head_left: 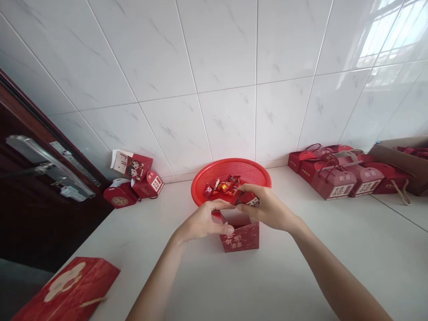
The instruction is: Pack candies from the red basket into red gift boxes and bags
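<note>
A small red gift box (245, 237) with pale gold lettering stands open-topped on the white surface in front of me. My left hand (203, 223) grips its upper left side, thumb on the front face and fingers over the far edge. Above the box's right side, my right hand (267, 206) is closed around dark red wrapped candy (249, 199) with white markings; how many pieces it holds is hidden by the fingers. Just behind the box sits a red plastic basket (230, 166) with several wrapped candies (223, 186) in it.
Several red gift boxes (334, 178) stand at the right along the tiled wall, beside a cardboard carton (388, 154). More boxes (147, 185) are stacked at the back left. A larger red box (76, 285) lies near left. A dark door (30, 200) borders the left edge.
</note>
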Demonstrator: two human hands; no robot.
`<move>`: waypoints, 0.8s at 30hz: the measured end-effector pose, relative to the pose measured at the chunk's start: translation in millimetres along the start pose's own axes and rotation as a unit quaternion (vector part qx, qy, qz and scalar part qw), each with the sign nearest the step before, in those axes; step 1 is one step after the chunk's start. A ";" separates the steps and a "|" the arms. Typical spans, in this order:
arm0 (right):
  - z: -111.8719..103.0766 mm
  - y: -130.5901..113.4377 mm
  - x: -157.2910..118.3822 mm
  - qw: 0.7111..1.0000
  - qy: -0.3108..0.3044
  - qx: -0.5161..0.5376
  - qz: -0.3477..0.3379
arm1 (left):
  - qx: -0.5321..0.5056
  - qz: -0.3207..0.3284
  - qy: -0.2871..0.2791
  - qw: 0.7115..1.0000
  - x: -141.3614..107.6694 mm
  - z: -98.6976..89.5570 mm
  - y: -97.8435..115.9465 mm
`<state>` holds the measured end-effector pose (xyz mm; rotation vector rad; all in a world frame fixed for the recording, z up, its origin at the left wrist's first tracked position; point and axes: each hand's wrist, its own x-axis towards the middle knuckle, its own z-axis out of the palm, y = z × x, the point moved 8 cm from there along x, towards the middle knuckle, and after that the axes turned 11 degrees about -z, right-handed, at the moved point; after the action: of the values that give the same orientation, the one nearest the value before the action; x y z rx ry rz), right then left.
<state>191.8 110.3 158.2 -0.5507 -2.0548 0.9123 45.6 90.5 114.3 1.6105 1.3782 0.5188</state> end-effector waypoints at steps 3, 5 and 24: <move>-1.1 2.0 -0.2 0.999 0.008 0.030 0.019 | -0.002 -0.012 0.004 1.000 -0.1 -1.0 -2.4; -0.6 3.7 -0.3 0.999 0.009 0.041 0.021 | -0.004 -0.010 0.004 1.000 -0.4 -0.9 -1.3; 11.3 1.0 -2.9 0.997 -0.076 -0.008 -0.003 | -0.004 0.002 0.001 1.000 -0.5 -0.1 3.1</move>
<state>184.4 104.5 151.3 -0.4974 -2.2001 0.9592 47.0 90.2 117.1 1.6074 1.3723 0.5280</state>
